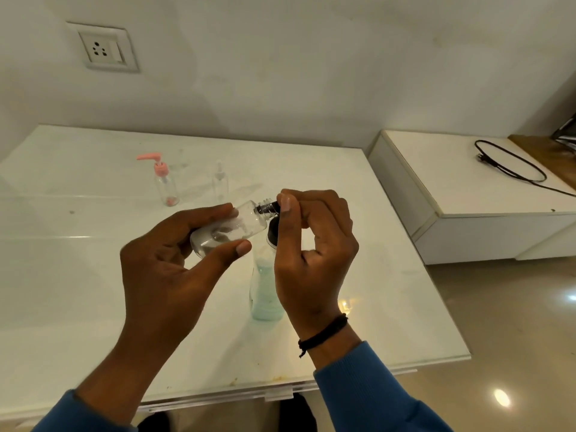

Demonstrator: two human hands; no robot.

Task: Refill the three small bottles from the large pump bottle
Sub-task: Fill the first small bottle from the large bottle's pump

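My left hand (174,260) grips a small clear bottle (229,230), tilted on its side above the table, neck pointing right. My right hand (311,244) pinches a dark cap (267,207) at the bottle's threaded neck. Directly below stands the large bottle (265,291) with pale blue liquid and a black top, partly hidden by my right hand. At the back of the table stand a small clear bottle with a pink pump (165,182) and a small clear spray bottle (220,182), both upright.
The white glossy table (78,275) ends at its right edge near a lower white cabinet (452,182) carrying a black cable (511,165). A wall socket (103,48) is behind at the upper left. Tiled floor lies to the right.
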